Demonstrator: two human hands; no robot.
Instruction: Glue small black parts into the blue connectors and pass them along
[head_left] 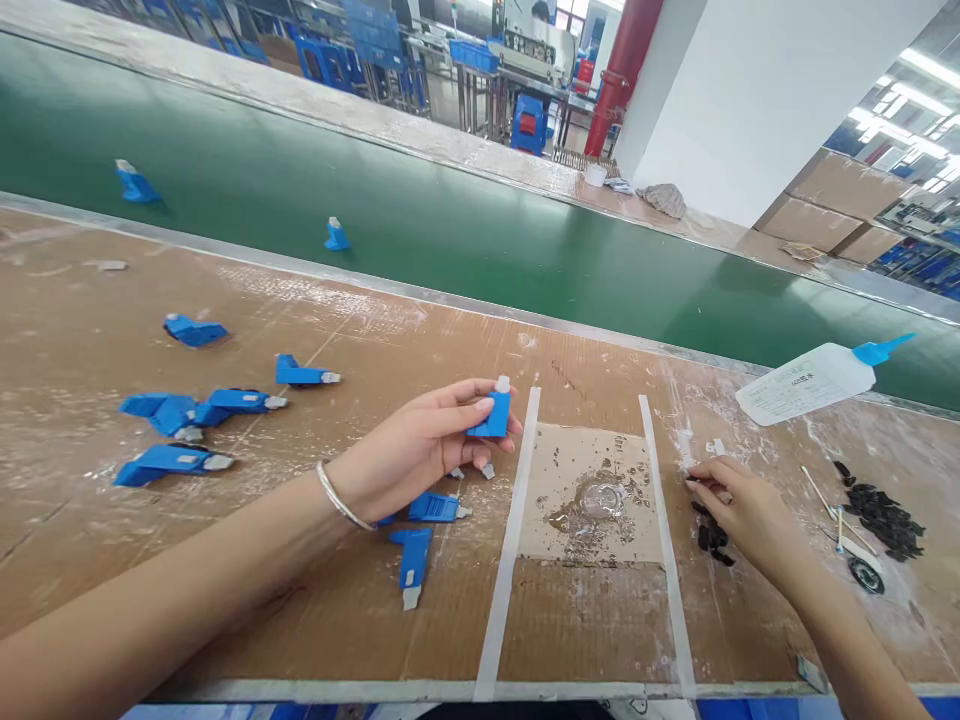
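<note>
My left hand (442, 425) holds a blue plastic part (495, 412) with a grey tip pointing up, pinched between thumb and fingers. Right of the taped cardboard patch, my right hand (739, 500) has its thumb and fingertips pinched together beside a small pile of black pieces (712, 538); a small dark bit shows at the fingertips. Below my left hand lie two more blue parts (435, 507) (412, 562) with grey tips. Clear wet liquid (600, 498) sits on the patch between two white tape strips (510, 560).
Several blue parts (165, 462) lie at the left. On the green belt (465, 220) stand two blue parts (335, 235). A white bottle with a blue nozzle (806, 384), a larger black pile (885, 520), cotton swabs and a round black-and-white object (866, 574) are at the right.
</note>
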